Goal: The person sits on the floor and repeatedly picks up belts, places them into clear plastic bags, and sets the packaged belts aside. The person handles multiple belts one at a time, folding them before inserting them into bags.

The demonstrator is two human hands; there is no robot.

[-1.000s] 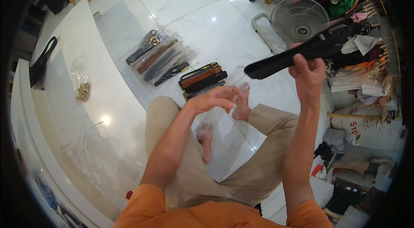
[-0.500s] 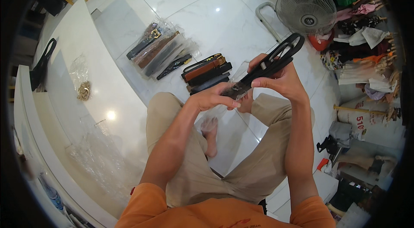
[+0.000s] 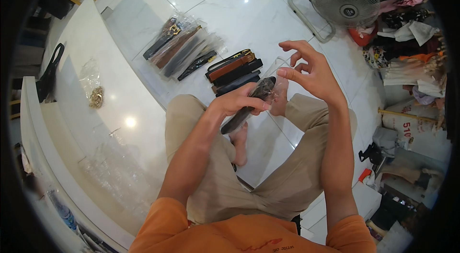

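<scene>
My left hand (image 3: 235, 101) is closed round a coiled black belt (image 3: 236, 120) in a clear plastic sleeve (image 3: 279, 63). The belt lies slanted above my crossed legs, its lower end pointing toward my left foot. Just past the sleeve's upper end is my right hand (image 3: 311, 73), fingers spread and curved. Its thumb is close to the plastic; whether they touch I cannot tell. On the floor ahead, a stack of coiled belts (image 3: 230, 72), black and brown, sits beside several sleeve-wrapped belts (image 3: 179, 47).
To my left runs a long white board (image 3: 115, 80) with crumpled clear plastic (image 3: 117, 159) and a gold-coloured chain (image 3: 96, 97) on it. A grey fan (image 3: 345, 1) stands on the tiled floor at the far right, near hanging clothes (image 3: 407, 37).
The black belt, which stuck out of the sleeve between both hands, now lies down inside it. My right hand has let go of it and opened. The view has shifted slightly.
</scene>
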